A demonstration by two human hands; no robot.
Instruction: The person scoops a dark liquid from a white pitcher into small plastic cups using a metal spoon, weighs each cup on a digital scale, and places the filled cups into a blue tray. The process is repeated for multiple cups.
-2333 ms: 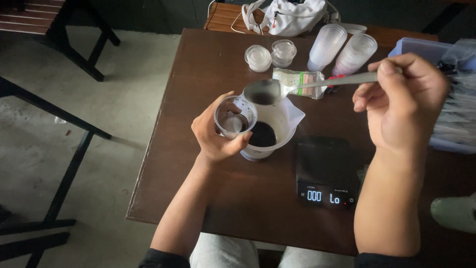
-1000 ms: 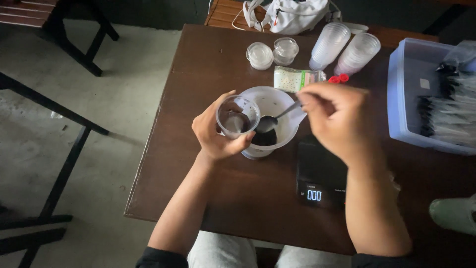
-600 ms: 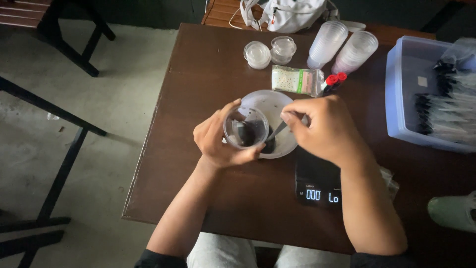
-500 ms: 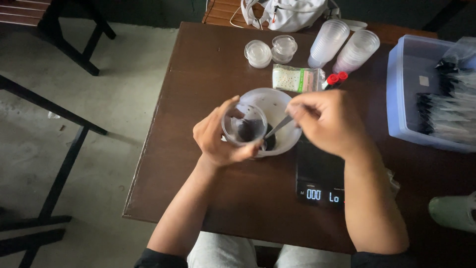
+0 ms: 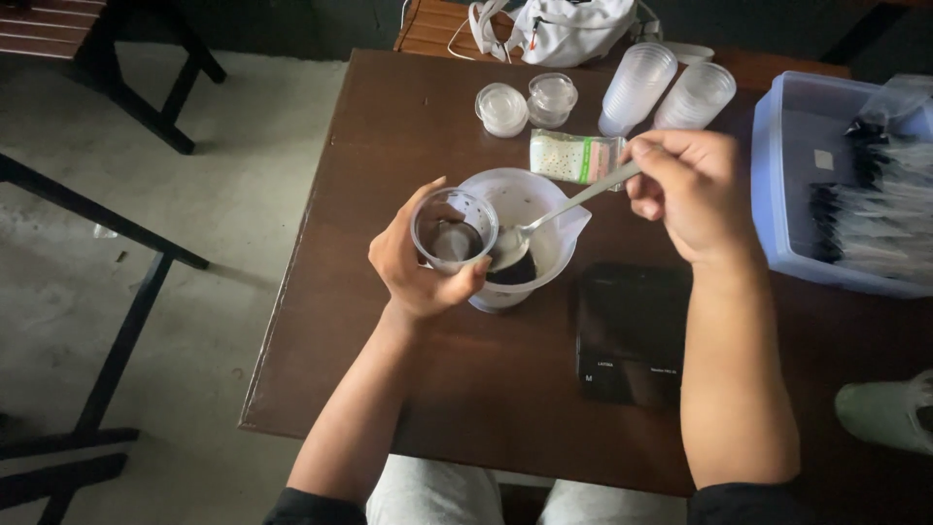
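My left hand (image 5: 416, 267) holds a small clear plastic cup (image 5: 454, 231) with a little dark material at its bottom, tilted over the rim of a larger translucent measuring cup (image 5: 530, 199). The measuring cup stands on the brown table (image 5: 389, 156) and has dark contents low inside. My right hand (image 5: 685, 185) grips the handle of a metal spoon (image 5: 559, 209); its bowl sits just beside the small cup's rim, inside the measuring cup.
A black digital scale (image 5: 630, 335) lies right of the measuring cup. Behind it are a small printed packet (image 5: 573, 157), two lidded clear tubs (image 5: 525, 102) and two stacks of clear cups (image 5: 666, 92). A blue bin (image 5: 777, 194) with dark sachets stands at right.
My right hand has drawn back up and to the right with the spoon, whose bowl has left the small cup. The scale, earlier half hidden by my arm, now shows whole.
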